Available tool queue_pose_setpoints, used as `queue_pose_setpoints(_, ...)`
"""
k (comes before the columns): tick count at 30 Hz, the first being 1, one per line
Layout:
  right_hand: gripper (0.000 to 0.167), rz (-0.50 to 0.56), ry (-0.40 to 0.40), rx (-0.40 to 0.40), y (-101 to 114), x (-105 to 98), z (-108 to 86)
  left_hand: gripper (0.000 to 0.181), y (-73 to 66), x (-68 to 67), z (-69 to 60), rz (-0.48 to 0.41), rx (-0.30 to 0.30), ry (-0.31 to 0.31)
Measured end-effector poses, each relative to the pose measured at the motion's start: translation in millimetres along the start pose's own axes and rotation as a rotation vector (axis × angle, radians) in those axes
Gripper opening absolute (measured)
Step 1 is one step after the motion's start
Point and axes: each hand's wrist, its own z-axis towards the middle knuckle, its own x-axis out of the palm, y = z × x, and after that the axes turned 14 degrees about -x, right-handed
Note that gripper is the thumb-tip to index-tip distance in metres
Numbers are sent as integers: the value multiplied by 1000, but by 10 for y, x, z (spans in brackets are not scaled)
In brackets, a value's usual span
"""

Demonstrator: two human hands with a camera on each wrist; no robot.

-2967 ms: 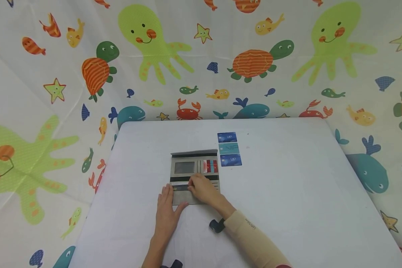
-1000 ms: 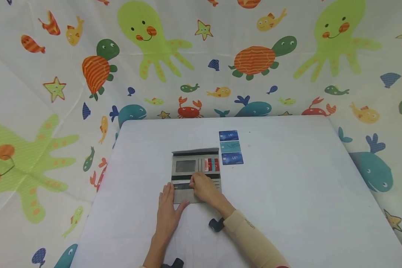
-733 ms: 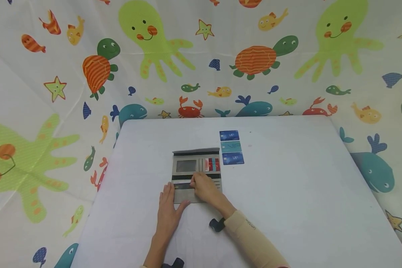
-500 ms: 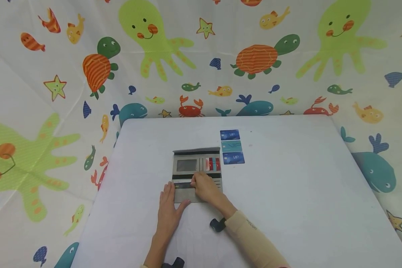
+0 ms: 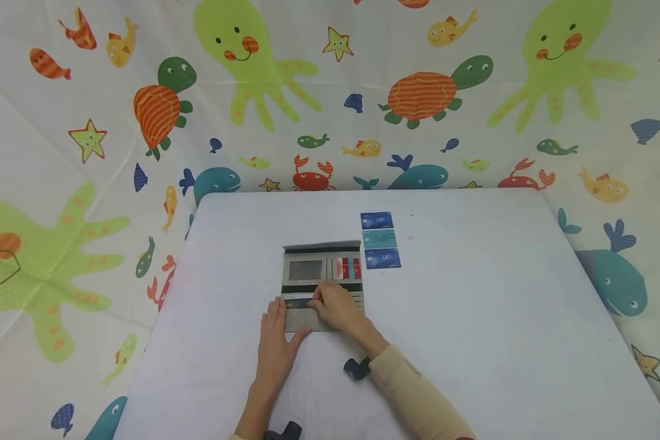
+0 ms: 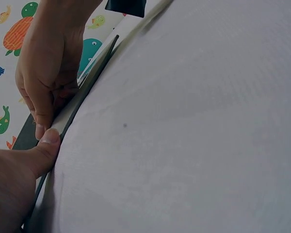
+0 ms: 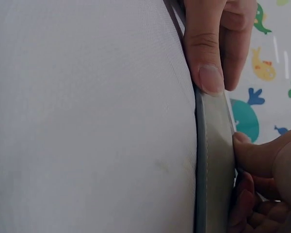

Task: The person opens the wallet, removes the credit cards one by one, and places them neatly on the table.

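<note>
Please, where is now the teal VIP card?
In the head view, the teal card lies between two blue cards, beside the upper right corner of the wallet.

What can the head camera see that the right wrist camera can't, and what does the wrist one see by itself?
Only the head camera shows the three VIP cards, the dark window on the wallet and the tan sleeve.

Only the right wrist camera shows the stitching along the wallet's edge and a clear thumbnail.

Both show the wallet, left grip, right grip, white table and sea-animal cloth.
</note>
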Motion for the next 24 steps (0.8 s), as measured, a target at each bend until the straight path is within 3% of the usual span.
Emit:
queue_pose_setpoints(8, 15, -17, -4, 43, -1, 56, 21, 91, -7, -20, 8, 8, -43, 51)
queue_pose_setpoints(24, 16, -57, -31, 63, 17, 86, 51, 91, -9, 3, 3, 20, -8, -9)
